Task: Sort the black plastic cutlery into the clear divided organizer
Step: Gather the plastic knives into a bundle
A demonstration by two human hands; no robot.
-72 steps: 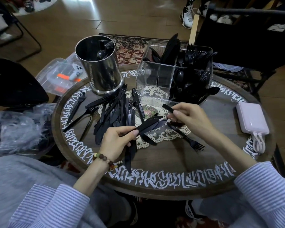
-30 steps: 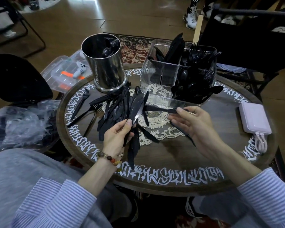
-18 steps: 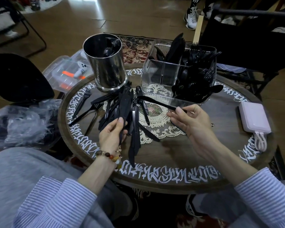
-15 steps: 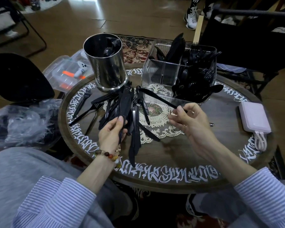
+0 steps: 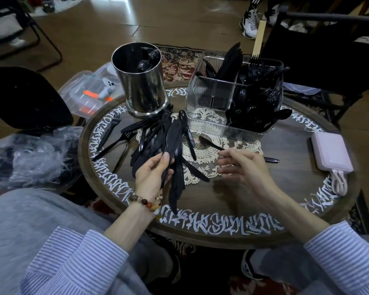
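White unreadable calligraphic lettering (image 5: pixel 211 225) round wooden table (image 5: pixel 232 194) rim

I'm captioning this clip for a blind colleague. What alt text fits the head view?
A person's left hand grips a bundle of black knives over a round table, while the right hand hovers open above a spoon. Behind stand a clear organizer holding cutlery and a steel canister.

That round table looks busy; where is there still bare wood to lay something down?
Bare wood shows on the table near the front rim, between the right hand and the white lettering, and between the lace doily and the pink power bank. The left half is crowded: loose cutlery fans from the steel canister to the left hand.
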